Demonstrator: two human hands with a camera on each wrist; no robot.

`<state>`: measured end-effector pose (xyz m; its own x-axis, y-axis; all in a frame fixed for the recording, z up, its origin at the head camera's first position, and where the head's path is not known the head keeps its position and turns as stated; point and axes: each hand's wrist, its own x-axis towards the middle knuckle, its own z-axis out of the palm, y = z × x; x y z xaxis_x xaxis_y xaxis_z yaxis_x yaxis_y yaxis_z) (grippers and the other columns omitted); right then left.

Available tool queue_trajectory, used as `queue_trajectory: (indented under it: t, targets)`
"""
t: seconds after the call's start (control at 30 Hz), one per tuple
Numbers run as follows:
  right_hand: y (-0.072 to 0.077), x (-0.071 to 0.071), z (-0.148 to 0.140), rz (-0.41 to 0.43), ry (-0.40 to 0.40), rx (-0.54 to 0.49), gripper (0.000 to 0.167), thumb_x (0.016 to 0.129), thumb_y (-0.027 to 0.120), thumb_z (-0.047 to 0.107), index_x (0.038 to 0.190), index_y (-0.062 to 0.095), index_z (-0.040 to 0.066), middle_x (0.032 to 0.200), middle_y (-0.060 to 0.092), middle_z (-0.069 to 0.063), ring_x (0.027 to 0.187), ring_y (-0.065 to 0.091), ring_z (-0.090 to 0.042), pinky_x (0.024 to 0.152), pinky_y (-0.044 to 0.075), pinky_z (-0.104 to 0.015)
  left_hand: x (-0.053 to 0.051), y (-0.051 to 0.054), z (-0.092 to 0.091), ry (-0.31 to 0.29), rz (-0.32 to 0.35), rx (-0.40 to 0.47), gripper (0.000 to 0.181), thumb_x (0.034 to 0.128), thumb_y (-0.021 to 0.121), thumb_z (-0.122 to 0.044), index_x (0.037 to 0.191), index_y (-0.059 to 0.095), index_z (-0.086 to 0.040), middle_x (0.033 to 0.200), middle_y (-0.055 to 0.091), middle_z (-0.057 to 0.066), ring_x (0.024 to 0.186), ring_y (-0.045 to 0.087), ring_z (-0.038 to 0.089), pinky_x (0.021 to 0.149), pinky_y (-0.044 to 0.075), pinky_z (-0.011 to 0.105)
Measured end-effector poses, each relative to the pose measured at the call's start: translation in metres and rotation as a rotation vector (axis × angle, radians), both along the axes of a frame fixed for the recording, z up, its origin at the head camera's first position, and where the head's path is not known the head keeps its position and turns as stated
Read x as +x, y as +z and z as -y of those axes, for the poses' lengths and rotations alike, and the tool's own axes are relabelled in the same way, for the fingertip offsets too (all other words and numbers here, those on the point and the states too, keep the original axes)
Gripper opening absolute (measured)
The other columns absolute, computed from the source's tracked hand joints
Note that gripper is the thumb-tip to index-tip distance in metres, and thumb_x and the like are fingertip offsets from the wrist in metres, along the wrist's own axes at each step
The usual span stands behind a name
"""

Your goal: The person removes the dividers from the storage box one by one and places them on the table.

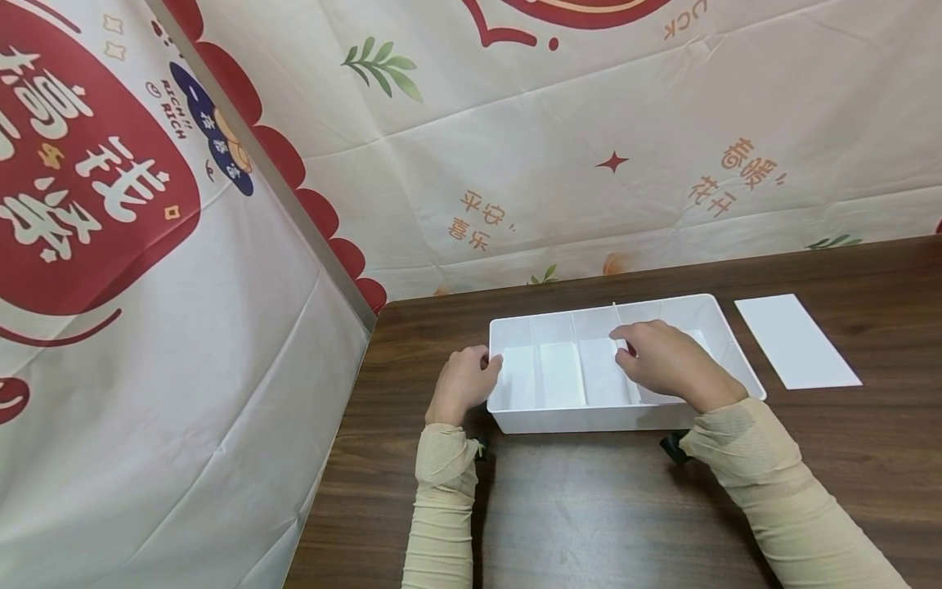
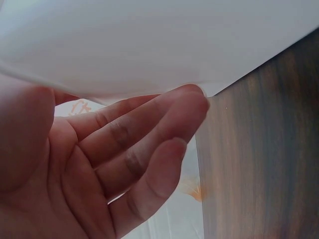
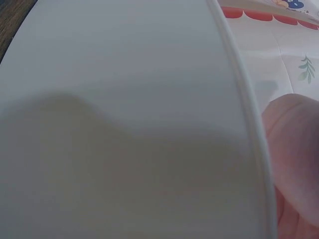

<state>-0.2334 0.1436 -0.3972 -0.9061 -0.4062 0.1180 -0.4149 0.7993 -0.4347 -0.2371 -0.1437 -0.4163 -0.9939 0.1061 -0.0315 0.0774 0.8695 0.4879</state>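
A white box (image 1: 555,420) sits on the dark wood bench (image 1: 589,507), right in front of the person, its long side running across and its inside split into compartments by upright dividers. The left grip (image 1: 459,380) is holding the box by its left end, thumb at the rim and fingers along the outside; the left wrist view shows those fingers bent, their tips against the white wall. The right grip (image 1: 666,360) reaches over the near side into the box, thumb and forefinger pinching a divider (image 1: 632,386) right of the middle, whose far top tip pokes a little above the back rim. From the right wrist, the box's outer wall fills most of the view, with a soft shadow across it and part of the hand past the rim, so the pinch itself is hidden there. A plain white card (image 1: 798,341) lies flat just beside the box's right end, apart from it. Beige sleeves (image 1: 780,474) cover both forearms. Behind the bench hangs a pale cloth (image 1: 412,155) printed with leaves, lettering and a scalloped red border.
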Motion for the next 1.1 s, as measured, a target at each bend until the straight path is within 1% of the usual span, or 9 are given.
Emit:
queue_trajectory:
  t: [0.17,0.6,0.97,1.1]
  targets:
    - [0.0,0.0001,-0.0002,0.0,-0.001,-0.003,0.031,0.089,0.058,0.006,0.116,0.066,-0.008,0.074,0.062,-0.005,0.065,0.05,-0.018,0.06,0.043,-0.036,0.0008,0.0005,0.0005,0.001,-0.002,0.012,0.031,0.1012,0.052,-0.031,0.083,0.064,-0.009,0.069,0.058,0.003,0.061,0.052,0.016,0.057,0.042,0.03]
    - [0.0006,-0.0006,-0.0005,-0.002,0.005,-0.001,0.031,0.089,0.059,0.006,0.116,0.066,-0.007,0.076,0.063,-0.006,0.065,0.051,-0.018,0.061,0.044,-0.038,0.0009,0.0005,0.0,0.004,0.006,0.007,0.031,0.1015,0.052,-0.032,0.084,0.064,-0.009,0.069,0.058,0.003,0.062,0.052,0.017,0.058,0.042,0.03]
    - [0.0031,-0.001,-0.0018,-0.005,0.015,-0.004,0.031,0.089,0.058,0.006,0.116,0.065,-0.008,0.077,0.064,-0.007,0.066,0.052,-0.019,0.06,0.045,-0.039,0.001,0.0007,-0.0002,-0.002,-0.012,-0.004,0.032,0.1015,0.052,-0.031,0.081,0.063,-0.009,0.068,0.057,0.002,0.061,0.051,0.016,0.058,0.041,0.029]
    - [0.003,-0.0005,-0.0013,-0.01,0.014,-0.01,0.031,0.088,0.057,0.006,0.116,0.066,-0.007,0.075,0.063,-0.005,0.065,0.051,-0.018,0.06,0.044,-0.038,0.0015,0.0013,-0.0002,-0.007,-0.013,-0.001,0.031,0.1014,0.052,-0.03,0.081,0.062,-0.009,0.068,0.056,0.002,0.061,0.051,0.016,0.057,0.041,0.029]
